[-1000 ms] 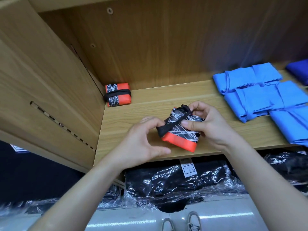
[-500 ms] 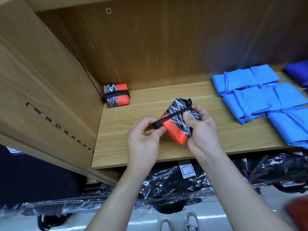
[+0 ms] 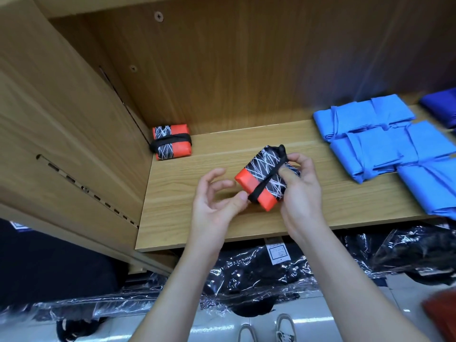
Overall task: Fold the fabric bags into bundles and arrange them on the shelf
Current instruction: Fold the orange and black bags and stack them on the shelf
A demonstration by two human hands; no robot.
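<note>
In the head view, at the centre of the frame, you hold a folded orange fabric bag bundle with a black white-scribbled panel (image 3: 265,177) just above the light wooden shelf board (image 3: 222,225). Your right hand (image 3: 299,193) grips its right end, thumb pressed on top and fingers curled behind. Your left hand (image 3: 217,201) is mostly loose, fingers spread, only the thumb tip touching the black elastic strap (image 3: 267,180) at the bundle's lower corner.

The bundle looks light, soft and springy, and the smooth fabric may slip, so pinch it across the flat faces and keep the strap centred or it could unroll.

Towards the left of the frame, a matching strapped orange bundle (image 3: 171,141) sits in the shelf's back corner. At the right edge lie folded blue fabric bags (image 3: 385,139).
</note>
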